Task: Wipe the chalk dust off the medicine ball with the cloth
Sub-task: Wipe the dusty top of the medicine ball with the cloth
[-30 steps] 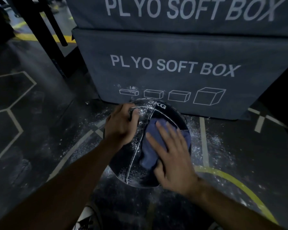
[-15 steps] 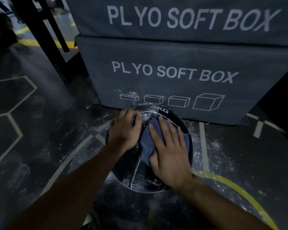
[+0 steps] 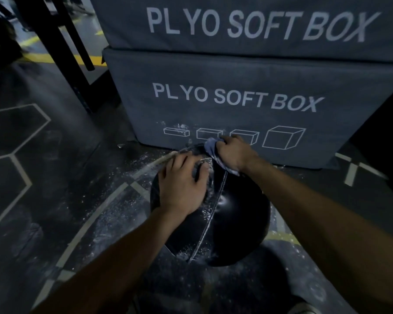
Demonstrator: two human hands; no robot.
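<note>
On the far left, floor: dark rubber gym floor [image 3: 55,177] marked with pale hexagon outlines and curved lines; white chalk powder [image 3: 114,214] is scattered on it near the ball.
Rack: black metal uprights [image 3: 61,53] stand at the upper left, beside the boxes.
Left hand: the left hand [image 3: 182,184] lies on the upper left side of the ball, fingers spread and lightly bent against the surface, pressing it and grasping nothing.
Ball: the round glossy black medicine ball [image 3: 234,214] sits on the floor just in front of the lower box, with a thin pale seam down its middle and white dust along that seam and near its bottom edge.
Cloth: the crumpled blue-grey cloth [image 3: 211,150] is at the far top of the ball.
Right hand: the right hand [image 3: 234,152] has its fingers curled round the cloth, clenching it against the ball.
Boxes: two stacked grey padded boxes [image 3: 236,75] printed "PLYO SOFT BOX" rise behind the ball.
</note>
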